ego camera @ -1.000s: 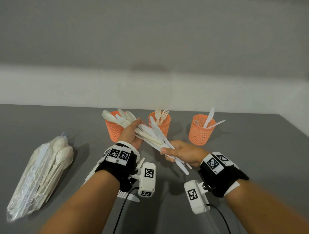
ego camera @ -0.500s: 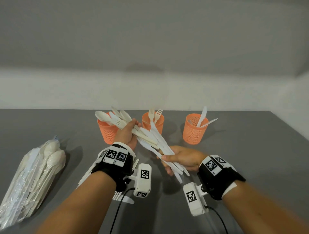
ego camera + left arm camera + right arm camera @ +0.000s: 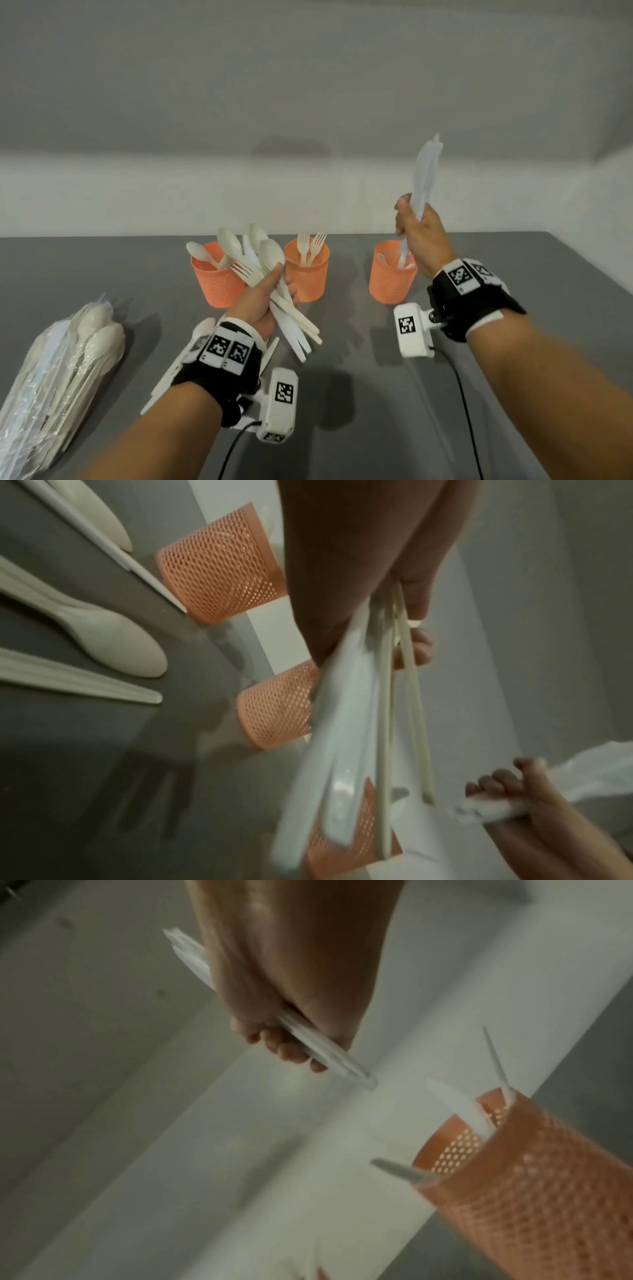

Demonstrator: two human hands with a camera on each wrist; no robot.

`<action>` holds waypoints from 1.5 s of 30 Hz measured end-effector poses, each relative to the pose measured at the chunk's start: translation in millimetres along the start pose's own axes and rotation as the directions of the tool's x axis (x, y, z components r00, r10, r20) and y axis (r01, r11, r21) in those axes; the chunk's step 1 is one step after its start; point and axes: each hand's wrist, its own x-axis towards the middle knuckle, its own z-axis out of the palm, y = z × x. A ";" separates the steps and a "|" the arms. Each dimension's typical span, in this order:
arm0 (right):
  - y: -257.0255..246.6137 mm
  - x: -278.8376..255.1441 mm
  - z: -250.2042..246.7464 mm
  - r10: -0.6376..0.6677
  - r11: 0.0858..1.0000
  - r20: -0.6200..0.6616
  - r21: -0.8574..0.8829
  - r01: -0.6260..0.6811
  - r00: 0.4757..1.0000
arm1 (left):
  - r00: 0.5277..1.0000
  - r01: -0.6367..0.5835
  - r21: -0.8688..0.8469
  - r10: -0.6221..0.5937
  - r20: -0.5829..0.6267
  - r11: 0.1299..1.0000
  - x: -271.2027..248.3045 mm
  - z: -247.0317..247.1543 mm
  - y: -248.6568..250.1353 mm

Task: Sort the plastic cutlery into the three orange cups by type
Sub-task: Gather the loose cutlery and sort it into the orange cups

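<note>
Three orange mesh cups stand in a row: the left cup [image 3: 214, 286] holds spoons, the middle cup [image 3: 308, 277] forks, the right cup [image 3: 390, 281] knives. My left hand [image 3: 262, 303] grips a mixed bundle of spoons, forks and knives [image 3: 270, 260] in front of the left and middle cups. My right hand [image 3: 416, 231] holds a few white knives [image 3: 426, 178] upright, above the right cup's near rim. In the right wrist view the knives [image 3: 325, 1050] point down toward the right cup [image 3: 531, 1183]. The left wrist view shows the bundle [image 3: 349, 723] hanging from my fingers.
A clear plastic bag of cutlery [image 3: 58, 363] lies at the table's left. Loose spoons and knives [image 3: 113, 642] lie on the grey table under my left wrist. The table's right edge [image 3: 599, 274] runs close beyond the right cup. A pale wall stands behind the cups.
My right hand drew the white knives out of the bundle and raised them up and to the right, over the right cup. The left hand stayed put with the remaining cutlery.
</note>
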 end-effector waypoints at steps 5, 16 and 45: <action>36.0 30.5 -1.4 0.019 0.997 -0.088 -0.076 -0.026 0.996 | 0.993 0.062 0.109 -0.072 0.096 0.992 -10.3 2.2 -15.7; 32.4 25.6 13.0 -0.288 0.916 -0.122 -0.326 0.235 0.950 | 0.993 0.083 0.090 -0.090 0.079 0.992 -2.1 -6.1 -10.2; 17.5 -81.4 115.8 0.058 0.952 0.389 -0.299 0.066 0.919 | 0.992 -0.081 -0.044 0.085 0.093 0.996 -0.6 2.5 6.4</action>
